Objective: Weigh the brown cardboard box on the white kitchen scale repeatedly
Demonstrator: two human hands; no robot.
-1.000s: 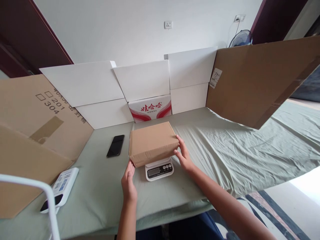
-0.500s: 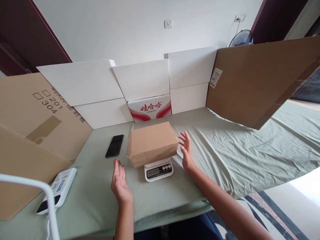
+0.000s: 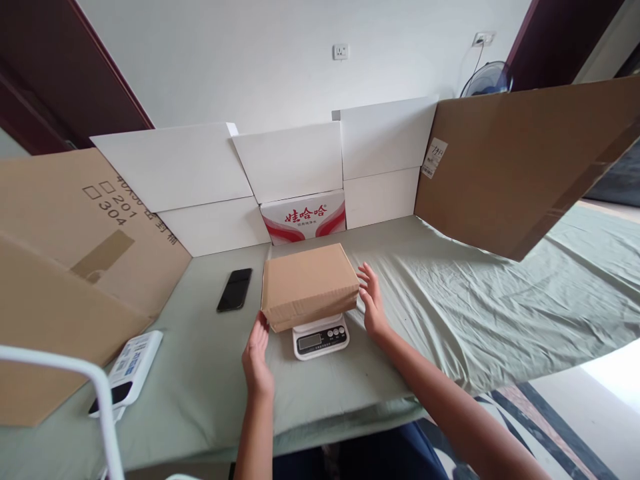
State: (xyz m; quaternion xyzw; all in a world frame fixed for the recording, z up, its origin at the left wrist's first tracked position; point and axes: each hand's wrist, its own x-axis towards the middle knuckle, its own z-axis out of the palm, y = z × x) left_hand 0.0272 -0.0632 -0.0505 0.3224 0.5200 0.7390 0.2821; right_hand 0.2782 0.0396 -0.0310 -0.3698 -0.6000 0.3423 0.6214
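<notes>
A closed brown cardboard box (image 3: 310,277) rests on a small white digital scale (image 3: 321,339), whose display and round buttons face me. My left hand (image 3: 257,357) is at the box's near left corner, fingers stretched up and some tips hidden behind that corner; whether they press on it I cannot tell. On the other side my right hand (image 3: 373,303) is held upright with fingers apart, close by the right face of the box. Neither hand grips anything. A black phone (image 3: 235,290) lies flat to the left of the box.
A white power strip (image 3: 131,370) lies at left, behind a bent white tube (image 3: 103,400). White panels (image 3: 295,160) and a printed red-and-white carton (image 3: 305,217) line the back. Large cardboard sheets stand at left (image 3: 125,247) and right (image 3: 500,167). Green cloth (image 3: 425,293) covers the surface.
My left hand has moved up and right, from apart from the box to its near left corner. My right hand stays beside the box's right face. The view has shifted slightly.
</notes>
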